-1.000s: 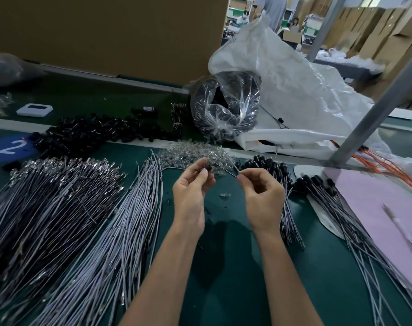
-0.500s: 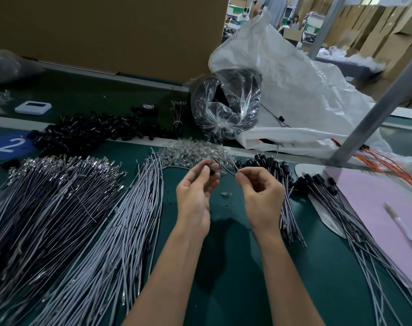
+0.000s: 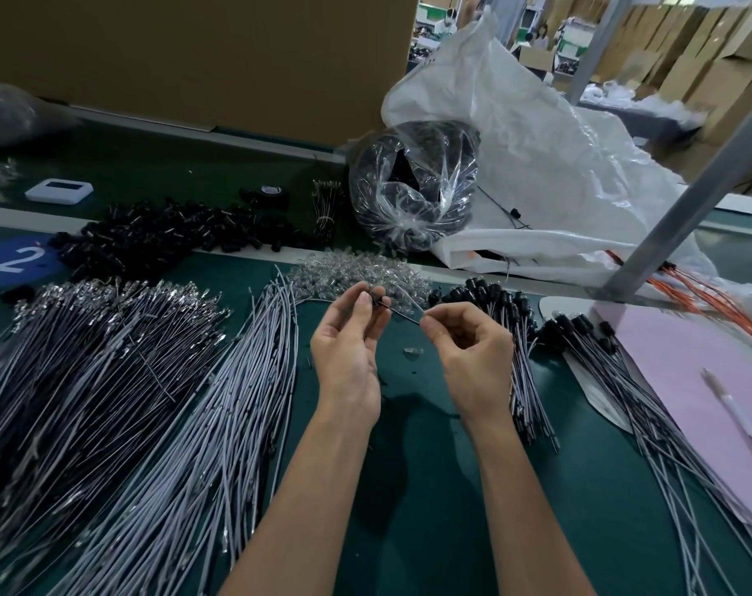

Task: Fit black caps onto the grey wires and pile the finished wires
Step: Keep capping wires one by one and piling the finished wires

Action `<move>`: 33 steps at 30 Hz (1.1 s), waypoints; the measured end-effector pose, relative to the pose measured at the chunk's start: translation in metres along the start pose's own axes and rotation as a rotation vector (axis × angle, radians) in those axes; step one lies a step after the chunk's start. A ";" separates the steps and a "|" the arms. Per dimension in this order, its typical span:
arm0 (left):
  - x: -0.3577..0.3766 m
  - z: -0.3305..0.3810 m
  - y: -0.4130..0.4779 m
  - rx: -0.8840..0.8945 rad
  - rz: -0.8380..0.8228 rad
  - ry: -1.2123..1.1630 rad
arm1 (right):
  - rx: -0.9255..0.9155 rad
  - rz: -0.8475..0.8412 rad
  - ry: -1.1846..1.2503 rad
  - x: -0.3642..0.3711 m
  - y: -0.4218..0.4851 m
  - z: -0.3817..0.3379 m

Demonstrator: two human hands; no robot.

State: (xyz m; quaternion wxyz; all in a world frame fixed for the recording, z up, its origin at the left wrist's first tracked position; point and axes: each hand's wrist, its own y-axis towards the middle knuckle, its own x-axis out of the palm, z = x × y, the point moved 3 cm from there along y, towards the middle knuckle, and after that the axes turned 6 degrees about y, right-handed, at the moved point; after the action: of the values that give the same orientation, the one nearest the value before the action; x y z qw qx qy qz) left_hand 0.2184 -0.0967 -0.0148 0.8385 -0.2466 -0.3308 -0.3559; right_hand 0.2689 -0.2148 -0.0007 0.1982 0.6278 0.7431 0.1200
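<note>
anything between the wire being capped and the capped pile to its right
Nothing visible does. The right hand pinching the wire sits directly beside the capped pile; the left hand pinches the cap.

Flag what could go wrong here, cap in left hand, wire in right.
1. The left hand pinches the black cap by fingertips only; it could slip and get lost in the clear parts heap just beyond.
2. The right hand pinches the wire back from the cap, so the thin free span may buckle instead of seating.
3. The capped pile lies right beside the right hand; a careless drop could tangle it.
</note>
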 end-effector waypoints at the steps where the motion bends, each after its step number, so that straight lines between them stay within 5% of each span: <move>1: 0.001 0.000 0.000 0.004 -0.009 0.014 | -0.002 0.005 0.002 0.000 0.000 0.000; 23: 0.008 -0.016 -0.004 0.022 -0.149 0.225 | 0.042 0.051 0.098 0.003 0.002 0.000; 33: 0.006 -0.018 -0.007 0.032 -0.080 0.390 | 0.011 0.084 0.033 0.003 -0.001 0.000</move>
State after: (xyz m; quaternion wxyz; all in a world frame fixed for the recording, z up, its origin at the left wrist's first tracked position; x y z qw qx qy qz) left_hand 0.2232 -0.1151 -0.0207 0.8756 -0.1465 -0.1774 -0.4247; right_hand 0.2673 -0.2125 -0.0013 0.1769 0.6577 0.7198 0.1345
